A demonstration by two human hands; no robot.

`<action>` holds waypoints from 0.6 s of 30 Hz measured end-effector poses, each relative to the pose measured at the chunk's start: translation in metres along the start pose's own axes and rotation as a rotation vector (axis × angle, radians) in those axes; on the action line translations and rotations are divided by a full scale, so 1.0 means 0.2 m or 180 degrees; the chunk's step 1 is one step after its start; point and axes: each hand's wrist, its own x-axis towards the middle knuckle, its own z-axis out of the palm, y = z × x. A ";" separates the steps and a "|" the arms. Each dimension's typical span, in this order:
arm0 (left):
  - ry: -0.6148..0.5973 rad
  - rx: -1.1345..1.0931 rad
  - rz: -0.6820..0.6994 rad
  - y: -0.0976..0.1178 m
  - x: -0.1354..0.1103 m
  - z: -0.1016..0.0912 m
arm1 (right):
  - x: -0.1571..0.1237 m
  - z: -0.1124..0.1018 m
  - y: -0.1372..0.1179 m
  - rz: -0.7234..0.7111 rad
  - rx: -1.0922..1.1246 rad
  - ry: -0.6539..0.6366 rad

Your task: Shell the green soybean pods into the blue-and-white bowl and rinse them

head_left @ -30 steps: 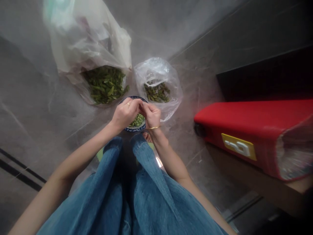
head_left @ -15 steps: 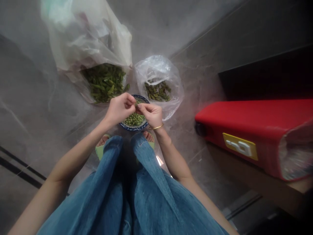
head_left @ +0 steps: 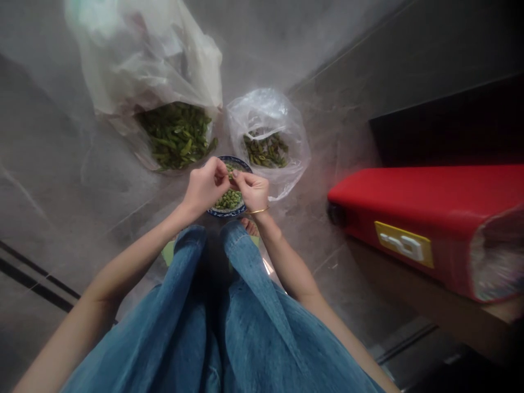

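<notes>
Over a blue-and-white patterned bowl (head_left: 214,212), my left hand (head_left: 204,186) and my right hand (head_left: 252,192) meet, both closed in a pinch. Between their fingertips is a small green bean pod (head_left: 230,174), mostly hidden by the fingers. Shelled green beans (head_left: 229,200) lie in the bowl below. Just beyond my left hand, a heap of green pods (head_left: 178,134) shows in the mouth of a large white plastic bag (head_left: 151,71). Past my right hand stands a smaller clear plastic bag (head_left: 295,131) with darker green pods or shells (head_left: 266,150) inside.
To the right, a red box-like object (head_left: 409,191) with a yellow label (head_left: 403,244) rests on a brown wooden surface. My knees in blue jeans (head_left: 192,245) and a green slipper (head_left: 167,252) are close below the bowl. The floor (head_left: 102,218) is grey tile.
My left hand has shifted slightly right, and the hands press closer together, still pinching at the pod. The bags and bowl stay in place; the view has moved slightly.
</notes>
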 end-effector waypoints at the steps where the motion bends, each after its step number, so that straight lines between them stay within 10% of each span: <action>1: -0.0038 -0.0176 -0.0175 -0.01 0.01 0.00 | 0.00 0.00 0.01 -0.0067 -0.0058 -0.0006; 10: -0.0716 -0.1510 -0.1558 -0.16 0.07 0.02 | 0.06 -0.08 0.11 -0.0077 -0.0375 -0.0620; 18: -0.0050 -0.1548 -0.1428 -0.13 0.02 0.06 | 0.06 -0.06 0.10 -0.0140 -0.0445 -0.0435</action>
